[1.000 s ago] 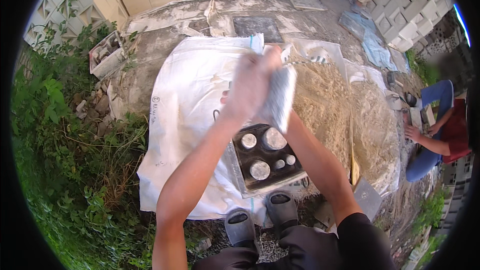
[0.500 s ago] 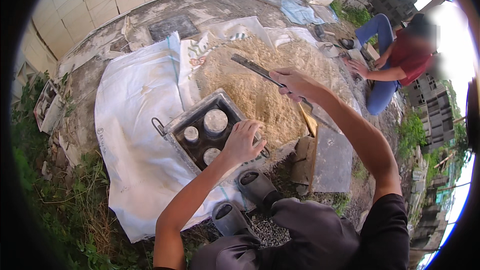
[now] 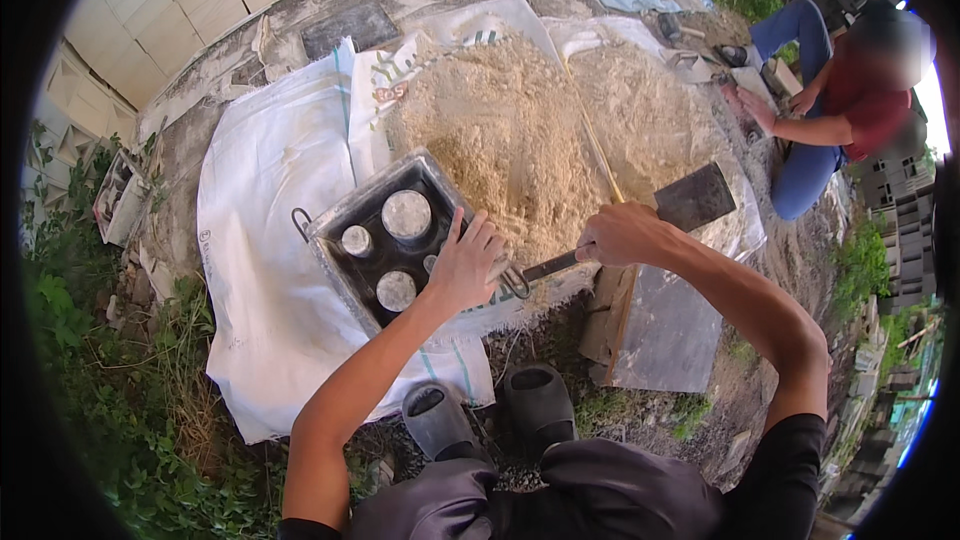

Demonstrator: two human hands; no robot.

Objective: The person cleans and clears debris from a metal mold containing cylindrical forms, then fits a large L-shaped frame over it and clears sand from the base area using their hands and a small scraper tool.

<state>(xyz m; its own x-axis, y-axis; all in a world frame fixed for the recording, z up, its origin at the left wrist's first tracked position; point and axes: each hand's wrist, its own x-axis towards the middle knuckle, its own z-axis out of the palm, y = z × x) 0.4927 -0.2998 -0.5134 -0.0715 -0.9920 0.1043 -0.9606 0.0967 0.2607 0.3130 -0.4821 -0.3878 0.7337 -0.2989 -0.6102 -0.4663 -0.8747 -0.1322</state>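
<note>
A square metal mould with dark inner walls stands on a white woven sack. Inside it rise several pale round cylinders, and wire loops stick out at its sides. My left hand lies over the mould's right rim, fingers stretched and apart, hiding part of that corner. My right hand is closed round the handle of a flat-bladed scraper. The broad dark scraper blade points up to the right, and the handle's end comes close to the right wire loop.
Behind the mould spreads a sand heap on white sacks, with a thin yellow stick across it. A grey board leans by blocks at right. A co-worker in a red shirt crouches at far right. Plants grow at left.
My right hand has come down and nearer to the mould, and the scraper has turned so its blade points up right. My left hand's fingers have spread at the rim.
</note>
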